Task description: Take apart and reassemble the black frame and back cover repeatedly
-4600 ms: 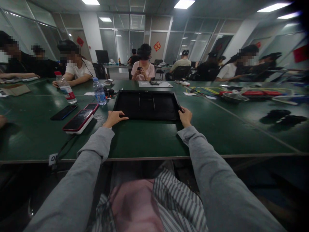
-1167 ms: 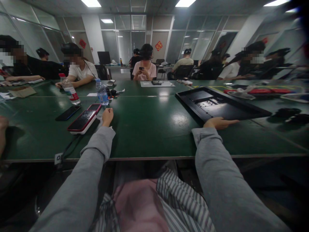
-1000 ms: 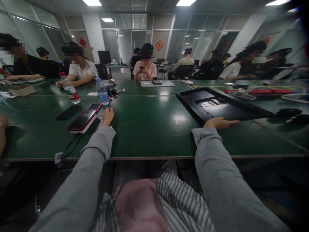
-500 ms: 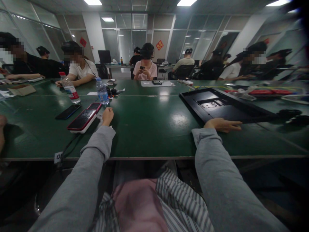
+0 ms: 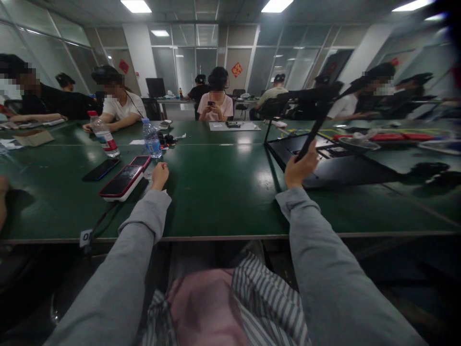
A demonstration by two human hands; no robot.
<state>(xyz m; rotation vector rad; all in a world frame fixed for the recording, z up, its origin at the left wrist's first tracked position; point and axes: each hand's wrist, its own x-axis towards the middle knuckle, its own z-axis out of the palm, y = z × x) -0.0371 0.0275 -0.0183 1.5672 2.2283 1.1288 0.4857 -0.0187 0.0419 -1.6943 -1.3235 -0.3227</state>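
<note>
My right hand (image 5: 301,166) is closed on a dark frame piece (image 5: 316,127) that stands raised and slanted above the table at the right. Beneath and behind it lies a black tray-like panel (image 5: 345,175) on the green table (image 5: 216,192). My left hand (image 5: 160,176) rests on the table with its fingers curled; what they hold, if anything, is hidden. Just left of it is a red-edged device with a dark screen (image 5: 123,181). A clear bottle with a blue cap (image 5: 152,140) stands behind my left hand.
A red-capped bottle (image 5: 104,135) and a dark phone (image 5: 101,169) are at the left. Red items (image 5: 389,137) and cables lie at the back right. Several people sit around, one in pink (image 5: 216,105) across the table.
My right hand has risen and moved left from the panel's near edge, and a dark frame piece now stands up in it. My left hand has hardly moved.
</note>
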